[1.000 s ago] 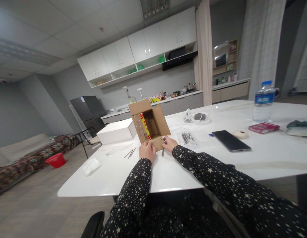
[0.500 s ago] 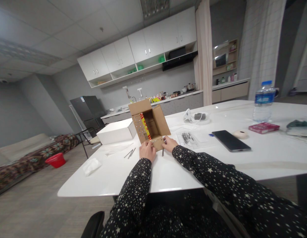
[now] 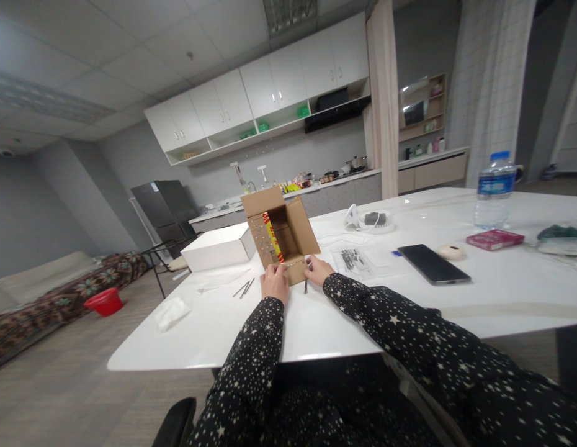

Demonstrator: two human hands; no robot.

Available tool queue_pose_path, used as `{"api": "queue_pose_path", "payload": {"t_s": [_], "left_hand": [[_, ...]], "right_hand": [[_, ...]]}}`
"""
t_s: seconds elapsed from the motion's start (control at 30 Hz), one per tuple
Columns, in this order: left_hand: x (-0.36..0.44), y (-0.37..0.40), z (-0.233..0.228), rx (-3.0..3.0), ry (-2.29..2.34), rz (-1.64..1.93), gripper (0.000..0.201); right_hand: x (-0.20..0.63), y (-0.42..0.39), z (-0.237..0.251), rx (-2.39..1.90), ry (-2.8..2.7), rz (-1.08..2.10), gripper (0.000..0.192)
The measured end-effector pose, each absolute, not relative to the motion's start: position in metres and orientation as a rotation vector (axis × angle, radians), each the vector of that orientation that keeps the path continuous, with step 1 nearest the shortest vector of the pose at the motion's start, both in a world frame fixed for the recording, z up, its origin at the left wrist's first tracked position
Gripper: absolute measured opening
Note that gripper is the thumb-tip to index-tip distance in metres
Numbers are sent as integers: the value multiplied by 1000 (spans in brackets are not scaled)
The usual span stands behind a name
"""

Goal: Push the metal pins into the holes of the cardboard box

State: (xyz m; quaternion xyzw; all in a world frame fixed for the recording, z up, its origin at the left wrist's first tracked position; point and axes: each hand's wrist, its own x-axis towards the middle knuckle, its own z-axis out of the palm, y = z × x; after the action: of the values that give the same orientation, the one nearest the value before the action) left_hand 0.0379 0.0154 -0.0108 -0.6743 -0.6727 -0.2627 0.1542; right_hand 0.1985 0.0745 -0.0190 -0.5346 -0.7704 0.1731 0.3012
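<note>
An open brown cardboard box (image 3: 295,239) stands on the white table in front of me, its flaps spread and its mouth facing me. Rows of small pale dots run along its left and front flaps, and a yellow and red strip (image 3: 272,238) lines the left edge of the mouth. My left hand (image 3: 275,284) is closed at the left end of the front flap, fingertips on the cardboard. At the flap's right end my right hand (image 3: 319,270) pinches the edge. One nail-like metal piece (image 3: 306,286) lies just below the flap, close to my right fingers.
Left of the box are a white box (image 3: 218,247), two metal nails or screws (image 3: 246,288) and a crumpled tissue (image 3: 171,313). To the right lie a clear bag of small parts (image 3: 353,261), a phone (image 3: 432,264), a pink box (image 3: 494,239) and a water bottle (image 3: 494,192).
Almost nothing differs. Both hands stay at the front flap of the cardboard box, and the view has shifted very slightly.
</note>
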Motion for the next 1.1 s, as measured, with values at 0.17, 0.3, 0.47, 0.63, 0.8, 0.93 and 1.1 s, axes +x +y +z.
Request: {"api": "queue_pose_path", "payload": {"t_s": [0.17, 0.3, 0.47, 0.63, 0.8, 0.93, 1.1], "left_hand": [[36, 17, -11, -1926, -1932, -750, 37], [36, 19, -10, -1935, -1968, -720, 39], [35, 21, -12, -1931, -1945, -730, 38], [34, 24, -15, -1920, -1855, -787, 38], [35, 24, -16, -1898, -1767, -859, 34], [35, 23, -15, -1878, -1671, -927, 31], [36, 21, -14, -1852, -1535, -1031, 27]], "right_hand": [[199, 72, -17, -1420, -2041, 459, 24], [198, 72, -17, -1426, -2047, 459, 25], [198, 73, -18, -1424, -2048, 457, 25], [198, 73, -18, -1420, -2046, 461, 25], [197, 75, -19, -1416, -2046, 452, 25], [197, 76, -21, -1415, -2046, 443, 24], [198, 77, -21, -1411, -2050, 435, 26]]}}
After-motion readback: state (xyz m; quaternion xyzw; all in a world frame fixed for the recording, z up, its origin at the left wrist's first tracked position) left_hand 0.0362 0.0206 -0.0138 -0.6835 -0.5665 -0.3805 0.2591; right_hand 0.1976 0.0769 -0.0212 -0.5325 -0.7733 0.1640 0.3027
